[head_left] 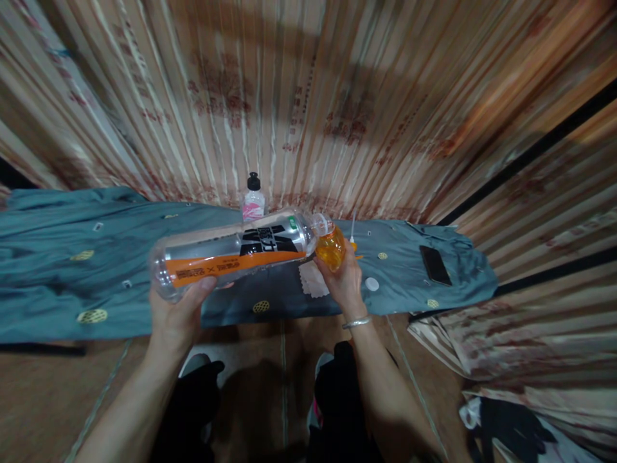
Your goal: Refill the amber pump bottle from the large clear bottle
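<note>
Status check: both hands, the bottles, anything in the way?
Left hand holding large bottle, nearly level. Right hand holding small orange bottle. Nothing seen between them; dark phone lies off right.

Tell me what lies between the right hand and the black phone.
The head view shows a white disc on the patterned cloth between the right hand and phone.

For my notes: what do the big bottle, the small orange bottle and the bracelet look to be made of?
Big bottle: probably clear, glossy plastic; its ends are see-through with bright highlights.
Small orange bottle: shiny and translucent, with a clear neck; plastic or glass, I cannot tell.
Bracelet: likely metal, from its silvery shine.
</note>
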`<act>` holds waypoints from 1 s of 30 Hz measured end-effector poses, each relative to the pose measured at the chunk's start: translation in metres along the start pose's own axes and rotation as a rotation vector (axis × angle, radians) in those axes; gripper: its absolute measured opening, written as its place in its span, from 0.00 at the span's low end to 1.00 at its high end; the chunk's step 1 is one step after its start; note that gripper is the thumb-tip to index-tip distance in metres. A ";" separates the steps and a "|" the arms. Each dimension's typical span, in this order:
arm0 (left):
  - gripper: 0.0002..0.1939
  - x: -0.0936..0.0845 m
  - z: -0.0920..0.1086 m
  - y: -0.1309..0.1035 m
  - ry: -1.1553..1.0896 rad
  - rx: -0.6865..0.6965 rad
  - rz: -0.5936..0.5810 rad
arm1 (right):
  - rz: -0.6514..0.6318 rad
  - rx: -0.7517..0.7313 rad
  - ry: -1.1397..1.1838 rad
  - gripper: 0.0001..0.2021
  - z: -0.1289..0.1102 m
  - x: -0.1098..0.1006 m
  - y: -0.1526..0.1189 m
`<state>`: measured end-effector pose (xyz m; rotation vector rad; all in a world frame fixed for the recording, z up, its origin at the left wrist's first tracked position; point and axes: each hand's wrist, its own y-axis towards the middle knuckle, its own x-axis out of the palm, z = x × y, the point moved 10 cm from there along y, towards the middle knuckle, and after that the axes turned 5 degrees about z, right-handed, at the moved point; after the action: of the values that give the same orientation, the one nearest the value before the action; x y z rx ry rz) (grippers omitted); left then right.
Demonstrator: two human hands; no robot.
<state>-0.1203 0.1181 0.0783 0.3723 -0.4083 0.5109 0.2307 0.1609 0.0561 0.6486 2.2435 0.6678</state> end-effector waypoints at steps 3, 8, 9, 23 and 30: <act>0.31 0.001 -0.001 0.000 -0.011 0.011 -0.018 | -0.005 0.005 -0.007 0.37 0.002 0.001 0.000; 0.39 0.001 0.000 0.000 -0.031 -0.021 0.012 | -0.011 0.005 -0.023 0.37 0.003 0.001 -0.001; 0.40 0.001 0.000 0.000 -0.032 -0.031 0.024 | -0.008 0.002 -0.025 0.37 0.003 0.000 -0.001; 0.29 0.004 0.004 0.002 0.030 0.012 -0.027 | 0.001 -0.009 -0.036 0.36 -0.001 -0.002 -0.001; 0.28 0.008 0.006 0.001 0.023 0.023 -0.012 | -0.005 -0.007 -0.032 0.37 -0.001 -0.002 -0.001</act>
<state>-0.1163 0.1189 0.0873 0.3902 -0.3779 0.5084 0.2313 0.1590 0.0569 0.6459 2.2117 0.6581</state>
